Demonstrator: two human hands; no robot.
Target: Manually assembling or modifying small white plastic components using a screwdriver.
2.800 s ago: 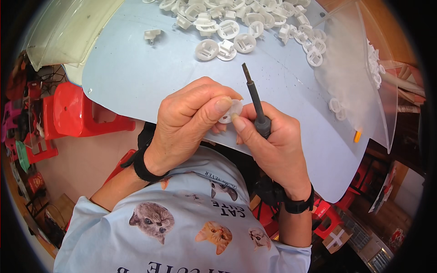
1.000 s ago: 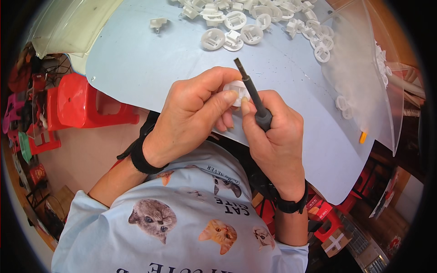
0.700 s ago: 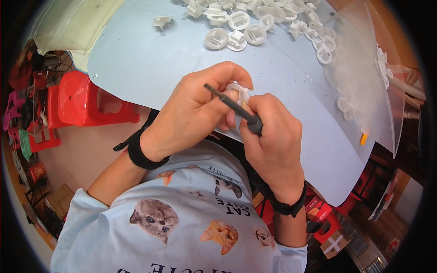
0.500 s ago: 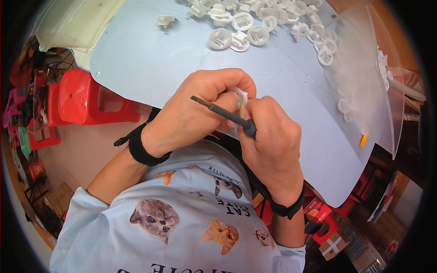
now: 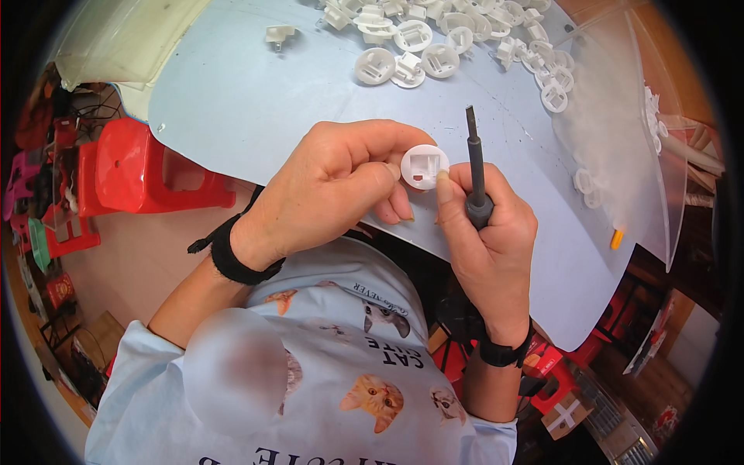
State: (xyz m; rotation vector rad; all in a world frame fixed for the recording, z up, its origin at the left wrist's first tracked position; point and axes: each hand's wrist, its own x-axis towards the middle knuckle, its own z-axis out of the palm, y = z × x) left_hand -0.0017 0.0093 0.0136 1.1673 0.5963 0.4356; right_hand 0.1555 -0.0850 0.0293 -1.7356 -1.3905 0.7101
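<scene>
My left hand [image 5: 333, 186] pinches a small round white plastic part [image 5: 424, 167] with a square recess, held just above the near edge of the pale blue table [image 5: 256, 108]. The thumb of my right hand [image 5: 488, 240] touches the part's lower right rim. The same hand grips a dark screwdriver [image 5: 475, 167] by its handle, shaft pointing up and away from me, just right of the part.
A heap of several like white round parts [image 5: 434, 39] lies at the table's far side, with one stray piece [image 5: 279, 34] far left. A clear plastic sheet [image 5: 620, 116] covers the right. A red stool [image 5: 147, 167] stands on the floor to the left.
The screwdriver lay tilted to the left across the part; now it stands upright to the right of it, and the part's face is uncovered.
</scene>
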